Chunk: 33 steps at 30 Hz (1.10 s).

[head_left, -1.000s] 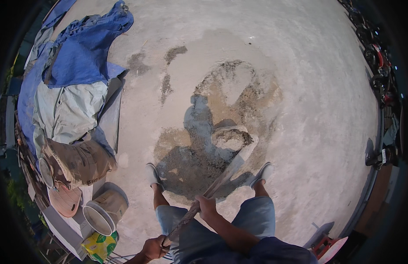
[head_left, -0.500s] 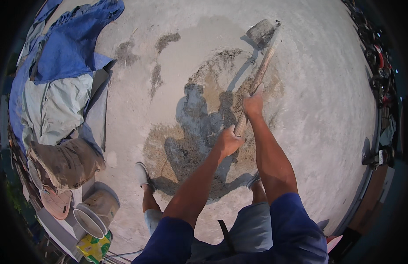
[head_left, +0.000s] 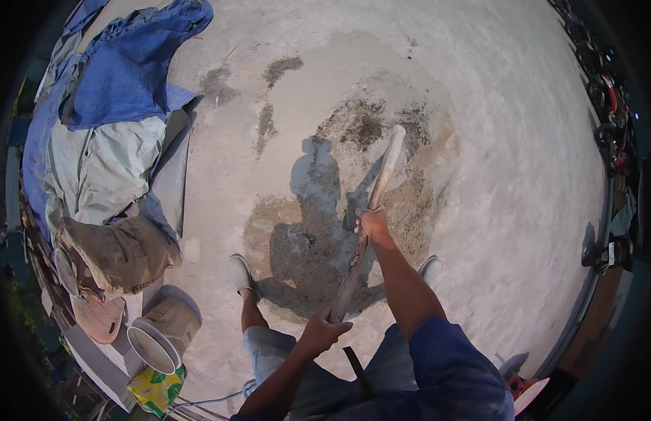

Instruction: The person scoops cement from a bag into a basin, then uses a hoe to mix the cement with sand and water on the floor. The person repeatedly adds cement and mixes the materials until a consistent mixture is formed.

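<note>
Both my hands hold the long wooden handle of a hoe [head_left: 386, 172]. My right hand [head_left: 372, 222] wraps round the middle of the handle. Lower down, close to my legs, my left hand [head_left: 321, 335] grips the handle's near end. The far end of the hoe rests over a low round heap of sandy, grey mix [head_left: 283, 221] on the ground between and ahead of my feet. Its blade cannot be made out at this moment. My shadow falls across the heap, and dark damp-looking patches show at its far side.
To the left lie a blue tarp [head_left: 122, 84], a pale sheet [head_left: 104, 161] and a brown sack [head_left: 118, 252]. Nearer stand a dirty bucket [head_left: 175, 326] and a yellow-green bag [head_left: 157, 389], beside a pinkish sandal-like item [head_left: 97, 319]. Motorbikes [head_left: 606, 105] line the right edge.
The hoe has come down and back toward me; its blade, raised beyond the heap before, is out of sight. Both hands moved nearer my body, and a darker patch is exposed in the heap.
</note>
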Available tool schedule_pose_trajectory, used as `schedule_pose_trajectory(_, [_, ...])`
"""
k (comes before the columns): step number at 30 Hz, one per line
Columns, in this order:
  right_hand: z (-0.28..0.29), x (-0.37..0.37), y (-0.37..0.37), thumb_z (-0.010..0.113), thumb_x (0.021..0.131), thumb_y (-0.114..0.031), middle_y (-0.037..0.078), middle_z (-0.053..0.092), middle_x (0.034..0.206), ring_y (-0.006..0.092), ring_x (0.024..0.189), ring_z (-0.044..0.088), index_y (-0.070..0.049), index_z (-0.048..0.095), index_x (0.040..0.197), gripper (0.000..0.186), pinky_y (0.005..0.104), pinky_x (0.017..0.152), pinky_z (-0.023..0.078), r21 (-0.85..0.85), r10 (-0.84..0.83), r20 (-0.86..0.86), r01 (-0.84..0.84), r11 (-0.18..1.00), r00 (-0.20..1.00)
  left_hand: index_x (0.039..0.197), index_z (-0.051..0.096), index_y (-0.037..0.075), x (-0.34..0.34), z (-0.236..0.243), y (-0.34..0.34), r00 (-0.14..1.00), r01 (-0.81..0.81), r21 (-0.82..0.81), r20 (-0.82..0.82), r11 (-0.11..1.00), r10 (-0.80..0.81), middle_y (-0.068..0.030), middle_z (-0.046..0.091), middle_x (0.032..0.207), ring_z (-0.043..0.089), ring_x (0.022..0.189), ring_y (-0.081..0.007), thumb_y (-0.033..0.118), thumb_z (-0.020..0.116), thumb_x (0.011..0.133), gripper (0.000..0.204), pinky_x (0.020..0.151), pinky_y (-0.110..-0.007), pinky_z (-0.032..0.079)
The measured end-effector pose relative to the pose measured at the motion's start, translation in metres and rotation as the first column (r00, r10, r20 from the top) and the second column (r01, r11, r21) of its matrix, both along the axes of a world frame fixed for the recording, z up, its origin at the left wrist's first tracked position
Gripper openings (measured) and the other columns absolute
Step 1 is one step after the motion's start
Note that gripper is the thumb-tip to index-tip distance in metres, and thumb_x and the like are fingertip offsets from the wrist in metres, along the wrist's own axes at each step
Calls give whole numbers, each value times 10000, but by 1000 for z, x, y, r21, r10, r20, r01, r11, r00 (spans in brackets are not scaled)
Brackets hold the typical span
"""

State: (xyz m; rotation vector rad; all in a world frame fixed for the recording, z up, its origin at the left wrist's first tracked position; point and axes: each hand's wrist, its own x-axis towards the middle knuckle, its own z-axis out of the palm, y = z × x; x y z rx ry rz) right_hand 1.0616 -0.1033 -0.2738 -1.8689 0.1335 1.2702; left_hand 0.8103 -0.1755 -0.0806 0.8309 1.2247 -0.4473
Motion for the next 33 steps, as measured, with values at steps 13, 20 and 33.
schedule_pose_trajectory(13, [142,-117,-105,653,798,-21,67,501,653,196,436,537,-34,424,965,284,352,386,472,18,-350,-264,368,930,899,1204,594,58,-133,72,-74,970,204,198,90,959,-225,-155,684,925,678,837,-294,289,726,821,466,752,-382,521])
schedule_pose_trajectory(20, [51,174,32,588,877,4,86,559,856,157,540,557,-74,281,1461,665,302,431,484,299,-141,338,36,954,930,1080,536,-25,201,-121,56,929,139,476,242,868,-281,-128,599,784,583,682,-222,272,750,801,460,668,-396,489])
schedule_pose_trajectory(33, [-24,328,94,544,811,-118,351,653,1006,435,1042,648,208,334,1278,607,439,878,524,-572,728,599,-458,680,333,1006,596,15,422,-202,109,781,-396,81,553,915,290,-20,544,728,483,544,-101,124,720,796,267,437,-300,363])
